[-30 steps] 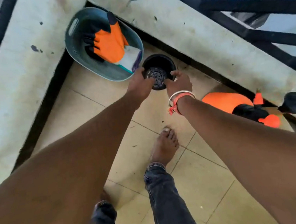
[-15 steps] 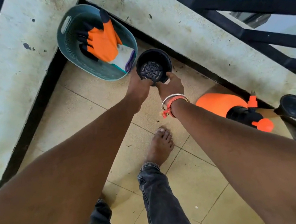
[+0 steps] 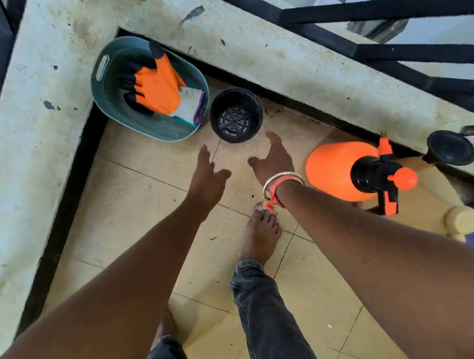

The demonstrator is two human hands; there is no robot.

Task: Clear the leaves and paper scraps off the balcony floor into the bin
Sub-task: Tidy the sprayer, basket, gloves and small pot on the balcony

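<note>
Head view: left grip (image 3: pixel 206 181), right grip (image 3: pixel 273 162) both empty, fingers spread; black pot (image 3: pixel 235 120) just beyond fingertips, untouched.

Bright even daylight, soft faint shadows, wide-angle bending at edges, slight overall softness.

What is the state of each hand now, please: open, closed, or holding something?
Left hand: open, holding nothing, just short of the black pot.
Right hand: open, holding nothing, also not touching the pot.
</note>
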